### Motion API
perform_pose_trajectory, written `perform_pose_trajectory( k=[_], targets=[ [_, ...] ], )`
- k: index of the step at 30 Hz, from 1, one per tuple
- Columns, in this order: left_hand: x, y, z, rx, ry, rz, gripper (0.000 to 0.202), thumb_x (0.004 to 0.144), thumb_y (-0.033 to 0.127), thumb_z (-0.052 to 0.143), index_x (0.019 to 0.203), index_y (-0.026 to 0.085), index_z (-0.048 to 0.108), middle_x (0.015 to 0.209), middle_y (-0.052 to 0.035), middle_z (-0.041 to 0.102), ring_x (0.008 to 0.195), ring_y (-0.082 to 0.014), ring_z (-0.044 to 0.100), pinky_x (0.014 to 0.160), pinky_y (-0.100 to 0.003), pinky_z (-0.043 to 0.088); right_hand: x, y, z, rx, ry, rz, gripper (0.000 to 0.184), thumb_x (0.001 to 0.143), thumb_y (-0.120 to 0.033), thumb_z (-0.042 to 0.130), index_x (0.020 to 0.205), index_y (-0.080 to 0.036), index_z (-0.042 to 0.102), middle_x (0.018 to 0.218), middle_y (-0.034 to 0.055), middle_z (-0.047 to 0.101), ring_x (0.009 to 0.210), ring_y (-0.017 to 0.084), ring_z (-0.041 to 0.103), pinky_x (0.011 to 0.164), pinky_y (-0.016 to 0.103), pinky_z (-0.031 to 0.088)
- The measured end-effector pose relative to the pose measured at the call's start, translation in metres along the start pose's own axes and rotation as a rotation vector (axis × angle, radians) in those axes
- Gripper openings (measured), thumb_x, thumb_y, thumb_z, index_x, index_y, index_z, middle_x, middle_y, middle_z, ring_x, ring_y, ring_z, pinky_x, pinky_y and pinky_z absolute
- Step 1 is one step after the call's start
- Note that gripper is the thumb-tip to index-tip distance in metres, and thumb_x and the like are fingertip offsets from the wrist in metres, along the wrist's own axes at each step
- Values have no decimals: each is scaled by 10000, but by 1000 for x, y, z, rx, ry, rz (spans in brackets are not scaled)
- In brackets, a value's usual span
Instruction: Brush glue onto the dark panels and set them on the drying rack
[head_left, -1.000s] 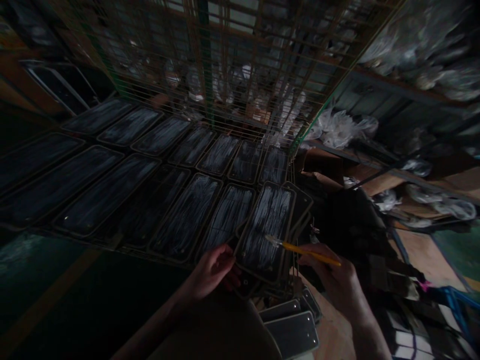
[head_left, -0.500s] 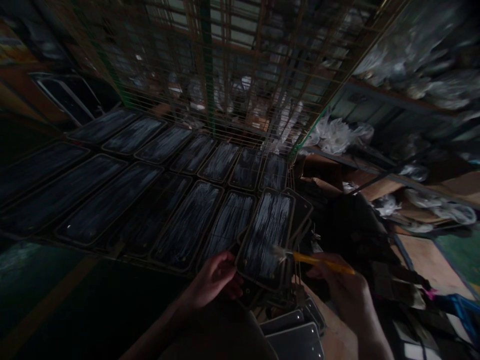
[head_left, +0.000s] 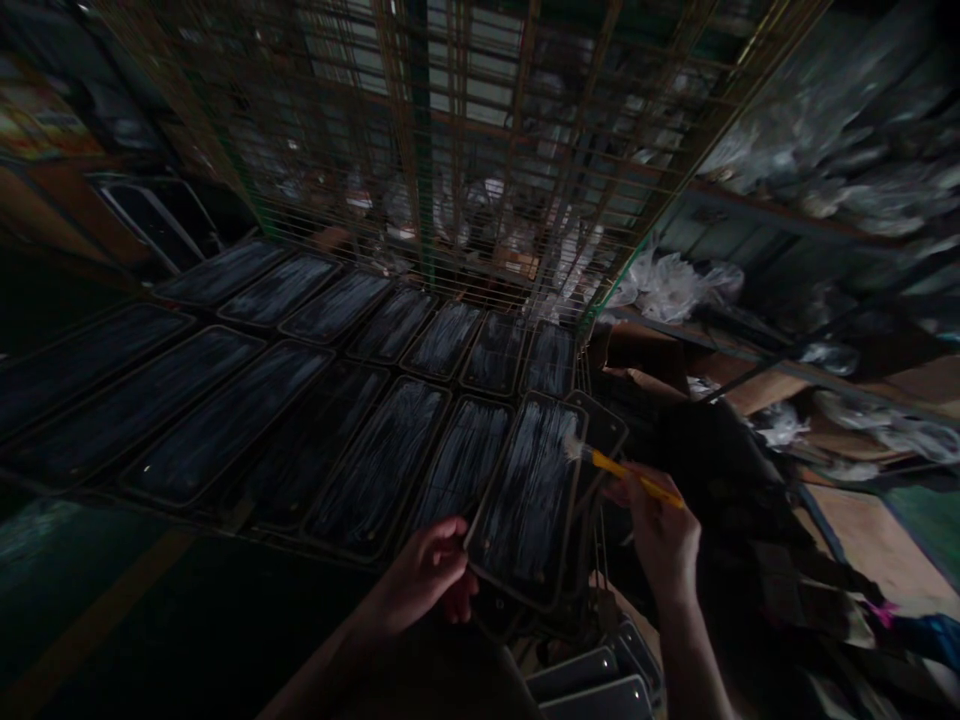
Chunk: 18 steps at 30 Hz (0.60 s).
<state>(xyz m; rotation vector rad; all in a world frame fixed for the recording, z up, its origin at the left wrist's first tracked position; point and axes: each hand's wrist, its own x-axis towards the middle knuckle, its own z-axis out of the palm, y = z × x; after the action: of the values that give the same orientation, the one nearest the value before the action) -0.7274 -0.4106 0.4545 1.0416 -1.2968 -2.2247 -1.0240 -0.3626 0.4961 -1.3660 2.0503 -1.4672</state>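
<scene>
In my right hand [head_left: 667,530] is a paintbrush [head_left: 626,476] with a yellow handle and pale bristles. The bristles touch the upper right part of a dark rectangular panel [head_left: 525,490] with rounded corners, streaked with whitish strokes. My left hand [head_left: 427,572] grips this panel's lower left edge, its thumb side against the rim and some fingers hidden below. Beneath it other dark panels [head_left: 604,425] stick out at an angle. To the left, rows of similar streaked panels [head_left: 379,465] lie side by side on a wire rack.
A wire mesh wall [head_left: 480,130] rises behind the panels. Bare dark panels [head_left: 600,690] are stacked low in front of me. At right, shelves carry plastic-wrapped items [head_left: 675,285] and cardboard [head_left: 772,390]. A framed dark panel [head_left: 154,215] leans at far left.
My right hand has moved the brush up and slightly right across the panel. My left hand stays at the panel's edge. The view has shifted slightly.
</scene>
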Motion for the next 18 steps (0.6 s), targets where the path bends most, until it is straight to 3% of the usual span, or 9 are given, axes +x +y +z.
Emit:
perform_pose_trajectory(
  k=[2,5,9,12,15,18],
  targets=[
    [-1,6,-1,-5,-13,18,324,854,466,597,909,167,484,695,-33,664,545,-160,666,480,-233,484,0,2,4,26,112,-18,260,933,-396,561,1098,-204,623,896,55,670,740,207,695,691,325,589],
    [-6,17,-2,-47,4,52,314,842,445,633,857,162,498,765,-49,666,699,-193,702,585,-261,525,-7,2,10,16,160,-71,260,947,-349,547,1158,-212,611,948,63,679,795,210,699,740,336,580],
    [-11,29,-10,-90,-3,103,282,858,413,625,887,144,541,772,-72,686,700,-197,701,601,-271,526,-19,6,19,-126,109,-157,318,964,-315,493,1261,-234,575,978,59,705,877,225,698,803,358,562],
    [-14,39,-20,-117,14,168,242,871,355,608,958,130,581,745,-75,699,665,-191,700,581,-258,517,-25,12,28,-279,-7,-184,405,951,-285,433,1349,-261,506,1033,49,714,938,239,693,802,358,571],
    [-14,54,-31,-222,39,213,273,831,339,647,1008,135,605,725,-65,708,605,-186,700,531,-236,501,-30,21,36,-446,-92,-208,469,872,-225,391,1315,-278,540,1142,56,689,938,265,696,673,342,598],
    [-11,74,-47,-322,22,276,339,774,355,704,1017,130,629,666,-56,705,541,-177,686,482,-218,486,-32,34,42,-525,-80,-203,485,800,-193,406,1232,-258,617,1173,90,674,930,299,697,562,328,590]
  ],
)
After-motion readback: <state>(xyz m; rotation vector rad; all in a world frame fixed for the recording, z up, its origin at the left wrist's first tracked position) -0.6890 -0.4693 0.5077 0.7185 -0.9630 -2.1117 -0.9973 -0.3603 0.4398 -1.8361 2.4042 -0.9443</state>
